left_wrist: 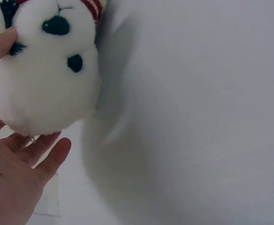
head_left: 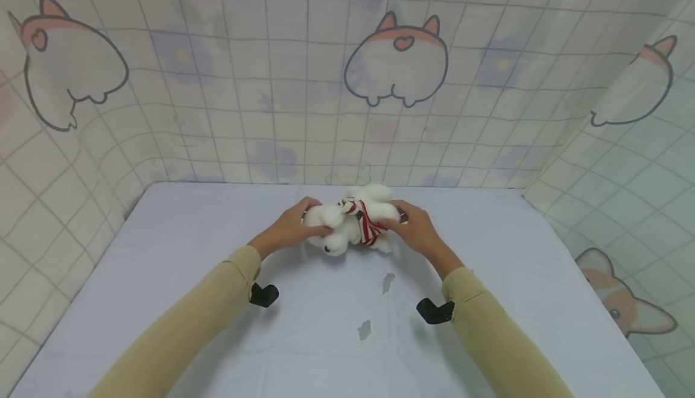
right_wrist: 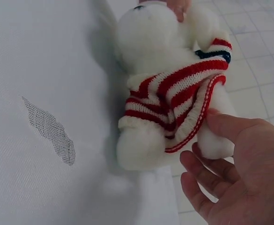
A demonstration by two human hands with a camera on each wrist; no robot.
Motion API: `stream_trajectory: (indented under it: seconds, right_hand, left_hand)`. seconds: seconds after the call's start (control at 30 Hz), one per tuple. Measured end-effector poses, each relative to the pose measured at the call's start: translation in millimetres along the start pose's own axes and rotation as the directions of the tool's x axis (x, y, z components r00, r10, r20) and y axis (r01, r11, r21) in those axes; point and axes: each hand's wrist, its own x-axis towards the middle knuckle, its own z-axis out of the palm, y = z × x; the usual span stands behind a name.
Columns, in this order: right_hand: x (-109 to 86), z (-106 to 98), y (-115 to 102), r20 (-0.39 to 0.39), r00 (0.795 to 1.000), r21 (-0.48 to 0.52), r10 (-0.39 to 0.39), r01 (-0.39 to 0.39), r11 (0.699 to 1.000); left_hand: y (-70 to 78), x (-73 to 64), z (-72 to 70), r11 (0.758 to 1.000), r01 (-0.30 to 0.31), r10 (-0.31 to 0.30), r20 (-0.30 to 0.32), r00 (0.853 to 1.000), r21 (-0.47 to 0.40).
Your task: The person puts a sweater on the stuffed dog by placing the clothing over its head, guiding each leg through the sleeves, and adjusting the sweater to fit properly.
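A white plush bear in a red-and-white striped knit sweater lies sideways near the back of the table, head to the left. My left hand grips it by the head, thumb on the near side. In the left wrist view, the bear's dark nose and eyes show on its face, and the fingers of that hand curve round the top of the head. At the other end, my right hand holds a leg between thumb and fingers, just below the sweater's hem.
A white cloth covers the table, with two small grey patches in front of the bear. Behind and at both sides hangs a checked curtain with corgi drawings. Black mounts stick out from both wrists.
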Motion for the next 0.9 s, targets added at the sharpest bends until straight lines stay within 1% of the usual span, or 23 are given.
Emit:
stream_trajectory:
  seconds: [0.07, 0.2, 0.33, 0.43, 0.47, 0.53, 0.6, 0.67, 0.73, 0.77, 0.8, 0.83, 0.87, 0.9]
  right_hand:
    - [-0.2, -1, 0, 0.0, 1.0, -0.005, 0.007, -0.007, 1.0]
    - [-1.2, -1, 0, -0.002, 1.0, -0.002, 0.019, -0.019, 1.0]
    - [-1.0, -2, -1, -0.002, 1.0, 0.009, 0.016, -0.016, 1.0]
    - [-1.3, -2, -3, -0.003, 1.0, 0.015, 0.013, -0.012, 1.0]
    - [-1.6, -3, -3, -0.003, 1.0, 0.013, 0.009, -0.009, 1.0]
    - [-1.9, -3, -4, -0.004, 1.0, 0.015, 0.013, -0.013, 1.0]
    - [-2.0, -3, -4, -0.002, 1.0, 0.015, 0.019, -0.019, 1.0]
    - [-2.4, -3, -5, -0.002, 1.0, 0.014, 0.026, -0.026, 1.0]
    - [-2.8, -2, -5, -0.004, 0.999, 0.018, 0.032, -0.032, 0.999]
    - [-3.1, -2, -6, -0.006, 0.999, 0.021, 0.032, -0.032, 0.999]
    - [-3.6, -2, -7, -0.009, 1.0, 0.02, 0.029, -0.029, 0.999]
    - [-4.0, -2, -7, -0.012, 0.999, 0.023, 0.03, -0.029, 0.999]
    - [-4.2, -1, -7, -0.014, 0.999, 0.028, 0.03, -0.03, 0.999]
    - [-4.4, -1, -7, -0.015, 0.999, 0.028, 0.032, -0.031, 0.999]
  left_hand:
    - [3.4, 0.8, -1.5, 0.999, -0.03, 0.03, 0.004, 1.0, 0.029]
    - [15.4, 1.6, -5.0, 0.992, -0.108, 0.108, 0.003, 0.994, 0.071]
    - [29.1, 0.3, -9.5, 0.984, -0.156, 0.157, -0.002, 0.988, 0.081]
    - [38.2, 0.0, -11.9, 0.978, -0.192, 0.195, -0.031, 0.98, 0.077]
    - [40.8, 0.2, -12.4, 0.974, -0.212, 0.216, -0.049, 0.975, 0.081]
    - [46.0, 1.3, -12.9, 0.961, -0.259, 0.268, -0.096, 0.959, 0.093]
    - [50.4, 2.4, -12.6, 0.941, -0.315, 0.331, -0.139, 0.933, 0.126]
    - [54.2, 3.4, -12.1, 0.914, -0.374, 0.398, -0.168, 0.902, 0.158]
    - [57.6, 3.6, -11.1, 0.886, -0.427, 0.456, -0.175, 0.872, 0.18]
    - [58.7, 3.5, -10.4, 0.874, -0.447, 0.477, -0.17, 0.862, 0.19]
    - [59.6, 3.2, -9.5, 0.866, -0.46, 0.492, -0.163, 0.855, 0.198]
    - [60.4, 3.8, -8.3, 0.859, -0.467, 0.5, -0.153, 0.852, 0.209]
    - [61.2, 3.9, -7.1, 0.856, -0.469, 0.503, -0.142, 0.853, 0.217]
    - [61.7, 4.1, -5.9, 0.856, -0.463, 0.498, -0.13, 0.857, 0.229]
